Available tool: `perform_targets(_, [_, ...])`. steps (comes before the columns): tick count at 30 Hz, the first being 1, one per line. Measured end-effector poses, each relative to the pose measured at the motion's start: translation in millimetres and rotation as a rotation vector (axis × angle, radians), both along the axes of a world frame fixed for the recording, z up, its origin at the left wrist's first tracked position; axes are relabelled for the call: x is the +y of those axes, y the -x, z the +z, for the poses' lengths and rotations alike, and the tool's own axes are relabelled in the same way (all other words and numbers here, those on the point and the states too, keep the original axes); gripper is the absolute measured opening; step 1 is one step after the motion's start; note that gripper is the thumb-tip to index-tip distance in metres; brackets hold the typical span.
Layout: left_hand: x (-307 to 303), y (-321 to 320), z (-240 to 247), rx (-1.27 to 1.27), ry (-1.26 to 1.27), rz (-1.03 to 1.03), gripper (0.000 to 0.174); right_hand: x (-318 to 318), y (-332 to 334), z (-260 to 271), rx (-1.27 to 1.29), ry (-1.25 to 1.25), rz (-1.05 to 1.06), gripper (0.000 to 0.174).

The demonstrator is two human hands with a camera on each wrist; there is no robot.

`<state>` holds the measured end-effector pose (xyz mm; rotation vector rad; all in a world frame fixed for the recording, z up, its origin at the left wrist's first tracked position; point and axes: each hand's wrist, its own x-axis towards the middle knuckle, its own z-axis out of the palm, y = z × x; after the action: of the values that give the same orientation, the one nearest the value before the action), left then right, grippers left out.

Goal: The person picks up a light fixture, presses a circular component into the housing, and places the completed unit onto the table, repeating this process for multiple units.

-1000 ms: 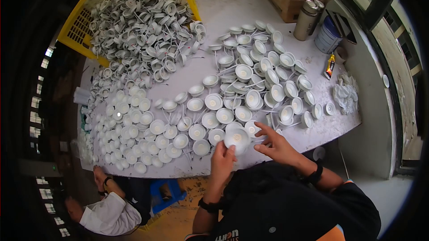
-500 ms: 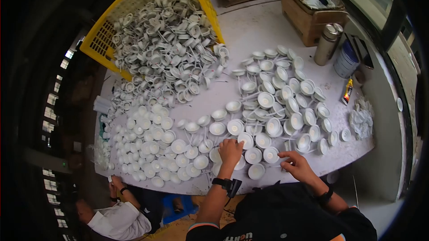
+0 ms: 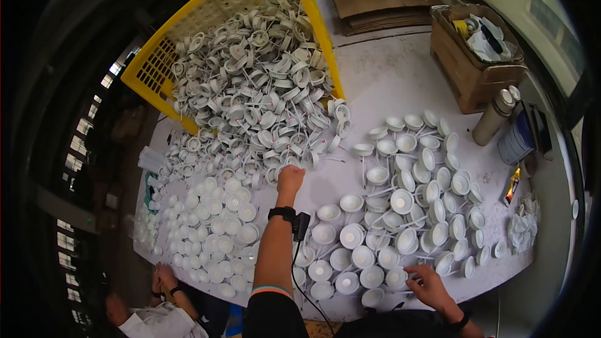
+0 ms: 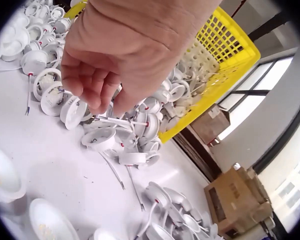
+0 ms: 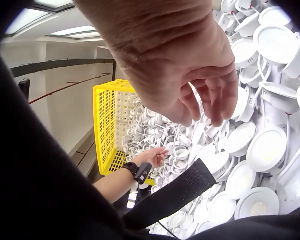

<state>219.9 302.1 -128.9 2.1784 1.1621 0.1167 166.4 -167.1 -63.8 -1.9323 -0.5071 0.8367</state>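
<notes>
Your left hand: grip unclear; right hand loose, by tabletop's near edge. Lamps likely light, rigid: pinch rims.

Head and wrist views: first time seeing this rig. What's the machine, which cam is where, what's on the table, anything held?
There's no machine: these are a person's bare hands. The head view comes from a camera worn on the head, looking forward and down; each wrist view comes from a camera on that wrist.

On the table lie many round white fittings with cables. A heap of similar parts runs out of a yellow crate. A cardboard box stands at the far right.

The left hand is at the heap's near edge, fingers curled; whether it grips a part can't be told. The right hand is beside the nearer fittings and shows nothing held.
</notes>
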Motion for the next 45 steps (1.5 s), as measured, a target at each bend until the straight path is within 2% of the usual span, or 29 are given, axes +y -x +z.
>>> perform_targets(1, [0.1, -13.7, -6.5, -0.008, -0.130, -0.019, 0.025, 2.4, -2.8, -1.5, 0.018, 0.019, -0.008, 0.031])
perform_targets(3, [-8.0, -34.4, -23.6, -0.013, -0.092, 0.011, 0.027, 6.5, -8.5, -1.5, 0.005, 0.041, -0.026, 0.030])
perform_targets(5, [-23.9, -47.0, -29.9, -0.022, -0.213, 0.067, 0.031, 12.5, -14.2, 10.7, -0.003, 0.111, -0.048, 0.030])
perform_targets(10, [-21.5, -48.2, -39.9, 0.029, -0.208, 0.103, 0.023, 5.5, -19.9, 1.6, -0.042, 0.116, -0.077, 0.029])
perform_targets(13, [-16.9, -29.4, -21.6, 0.004, -0.182, -0.004, 0.023, 2.4, -16.4, 8.5, -0.048, 0.105, -0.094, 0.026])
perform_targets(15, [-38.4, -6.4, 15.0, -0.083, -0.208, -0.077, 0.021, 2.9, -9.5, 7.1, -0.035, -0.066, -0.199, 0.023])
perform_targets(17, [-82.7, 18.9, 85.3, -0.139, -0.216, -0.203, 0.019, 2.8, -5.2, 8.6, 0.148, -0.156, -0.241, 0.021])
perform_targets(19, [-136.8, 57.3, 135.2, -0.175, -0.387, -0.462, 0.017, 10.8, -4.5, 31.7, 0.343, -0.225, -0.256, 0.024])
perform_targets(21, [-184.6, 94.5, 162.2, -0.251, -0.605, -0.779, 0.014, 19.0, -2.4, 51.3, 0.369, -0.360, -0.226, 0.032])
perform_targets(23, [-226.9, 123.6, 183.4, -0.282, -0.668, -1.001, 0.012, 28.1, 2.1, 70.0, 0.348, -0.506, -0.176, 0.042])
perform_targets(25, [-259.7, 144.4, 182.5, -0.330, -0.636, -1.121, 0.015, 34.2, 12.3, 82.6, 0.426, -0.519, -0.107, 0.048])
perform_targets(27, [-281.6, 158.5, 177.1, -0.331, -0.590, -1.185, 0.015, 34.4, 24.9, 89.9, 0.323, -0.478, -0.079, 0.046])
perform_targets(29, [-296.3, 168.8, 175.8, -0.619, -0.353, -1.089, 0.016, 28.6, 33.8, 90.6, 0.249, -0.475, -0.079, 0.040])
perform_targets(30, [-298.8, 183.0, 171.2, -0.658, -0.116, -0.971, 0.028, 22.2, 32.5, 88.1, 0.162, -0.458, -0.049, 0.033])
perform_targets(31, [-302.9, 183.7, 168.5, -0.652, -0.112, -0.981, 0.028, 16.8, 33.5, 89.1, 0.166, -0.460, -0.059, 0.033])
perform_targets(33, [-310.5, 180.8, 160.9, -0.847, 0.322, -0.439, 0.038, 8.8, 36.8, 92.3, 0.211, -0.469, 0.013, 0.029])
perform_targets(34, [-306.6, 181.3, 149.7, -0.814, 0.656, -0.508, 0.047, 6.5, 38.7, 92.5, 0.179, -0.478, 0.036, 0.027])
perform_targets(35, [-304.8, 188.7, 144.9, -0.810, 0.660, -0.505, 0.047, 3.5, 40.4, 92.6, 0.185, -0.475, 0.035, 0.027])
perform_targets(37, [-299.9, 200.0, 144.3, -0.441, 0.943, -0.599, 0.054, -0.3, 41.7, 92.8, 0.184, -0.462, 0.078, 0.027])
perform_targets(39, [-296.4, 205.9, 146.6, -0.364, 0.930, -0.649, 0.057, -2.6, 41.0, 93.1, 0.177, -0.453, 0.118, 0.027])
perform_targets(41, [-298.4, 210.5, 145.2, -0.410, 0.735, -0.821, 0.053, -6.6, 40.6, 93.1, 0.176, -0.436, 0.156, 0.028])
perform_targets(45, [-304.4, 217.4, 143.7, -0.420, 0.829, -0.714, 0.049, -8.4, 36.1, 100.6, 0.158, -0.370, 0.215, 0.028])
